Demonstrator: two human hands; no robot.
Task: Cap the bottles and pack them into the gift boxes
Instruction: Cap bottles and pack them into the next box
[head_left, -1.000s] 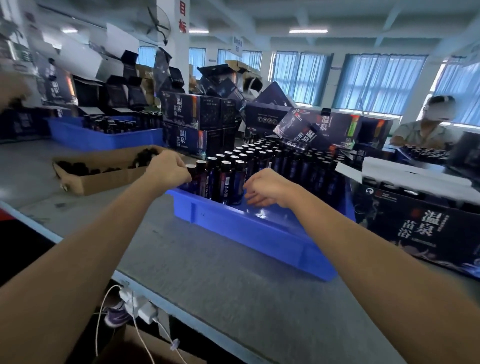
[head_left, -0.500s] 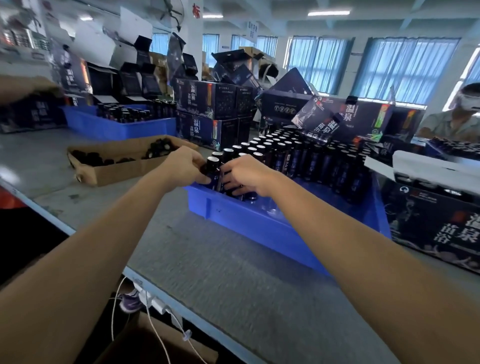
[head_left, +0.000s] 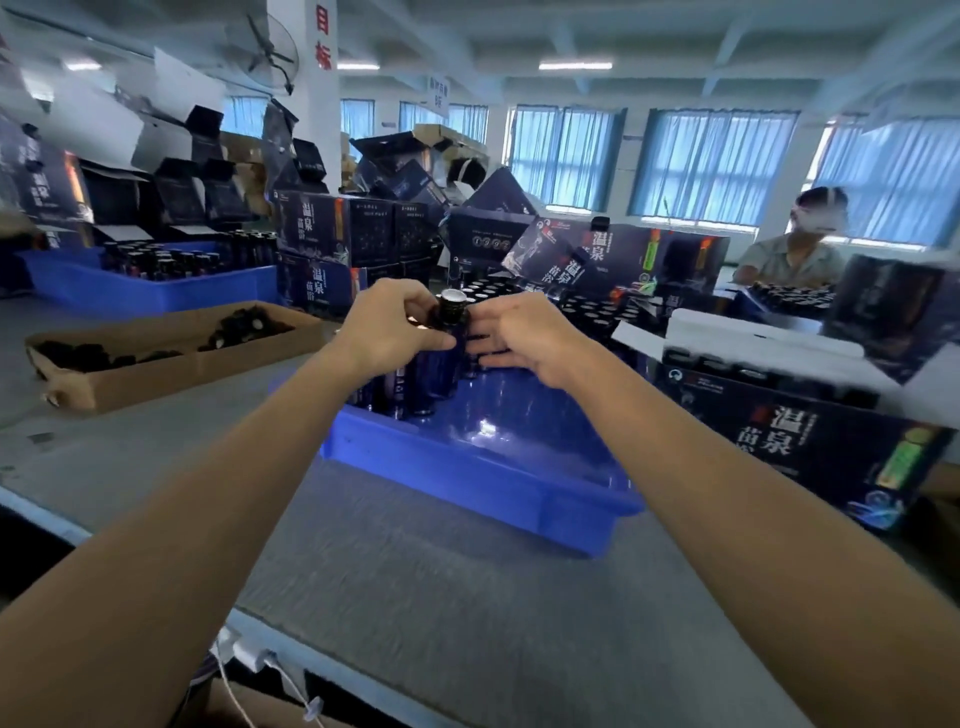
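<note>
Fingers (head_left: 413, 297) of the left hand (head_left: 387, 332) curl round the top of a dark blue bottle (head_left: 435, 371) and pinch its cap (head_left: 453, 305), thumb pressed against the shoulder below. The right hand (head_left: 519, 338) closes bent fingertips on the opposite side of the neck, probably to brace the bottle so the cap can be twisted without the glass turning. Blur hides whether the cap is fully seated. The bottle sits upright over the near left corner of the blue tray (head_left: 467, 470), higher than the few bottles beside it; whether its base touches the tray floor is unclear. More bottles (head_left: 587, 312) crowd the far end. A cardboard tray of loose caps (head_left: 171, 358) lies to the left within easy reach, and an open gift box (head_left: 779, 436) waits just right of the blue tray, handy for packing.
</note>
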